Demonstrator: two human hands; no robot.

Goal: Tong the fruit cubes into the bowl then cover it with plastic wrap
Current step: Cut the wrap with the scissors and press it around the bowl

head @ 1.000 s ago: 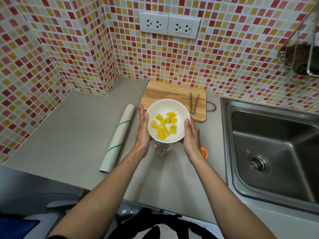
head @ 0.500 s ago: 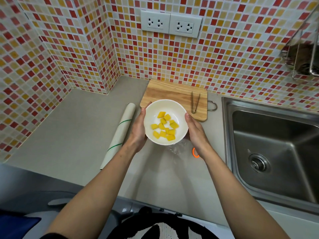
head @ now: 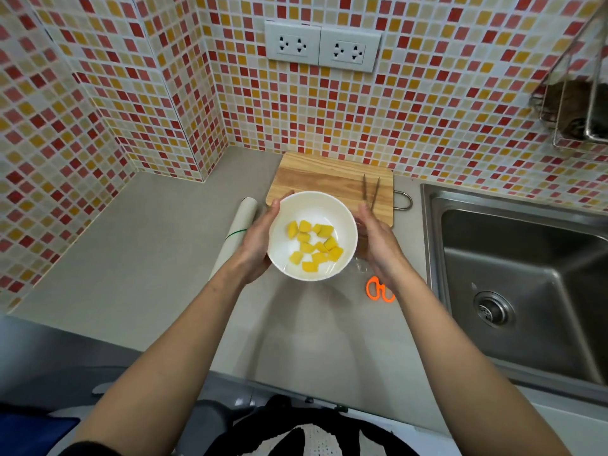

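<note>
Two hands framed the action, so across we went from the left. Far left, the roll of plastic wrap (head: 237,230) lay lengthwise on the grey countertop (head: 131,258), green band showing, partly hidden by the left wrist. Next, the left hand (head: 258,246) cupped the near-left side of the white bowl (head: 312,236), thumb hooked up along the rim, the other fingers tucked under and out of sight. Inside the bowl sat the yellow fruit cubes (head: 314,246), a loose heap across the bottom, and a faint sheen of clear film (head: 360,266) bunched just under the bowl's right edge. Behind, the wooden cutting board (head: 316,176) lay against the tiled wall, with the tongs (head: 371,192) resting on its right end, tips toward the wall. Then the right hand (head: 378,245) pressed against the bowl's right side, fingers together and fairly straight, pointing away from the body. Just below that wrist, orange-handled scissors (head: 378,289) lay on the counter, blades hidden. Far right, the steel sink (head: 526,274).
</note>
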